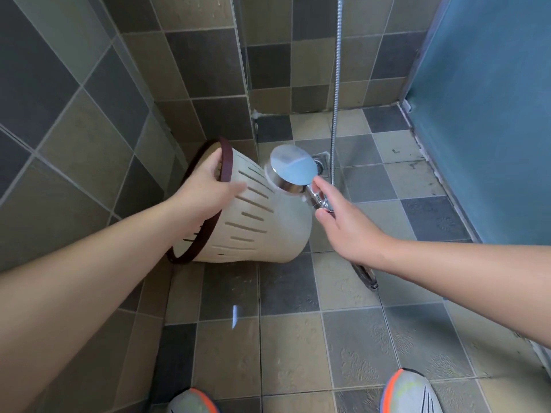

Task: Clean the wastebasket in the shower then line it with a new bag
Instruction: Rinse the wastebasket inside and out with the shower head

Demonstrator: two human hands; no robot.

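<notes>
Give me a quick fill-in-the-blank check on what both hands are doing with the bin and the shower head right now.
1. The left hand grips the cream slotted plastic wastebasket at its dark ____ rim.
2. The wastebasket is tipped on its ____, not upright.
3. The right hand touches the handle of the round chrome ____.
4. A ribbed metal ____ hangs down along the tiled wall.

Missing words: brown; side; shower head; hose
</notes>
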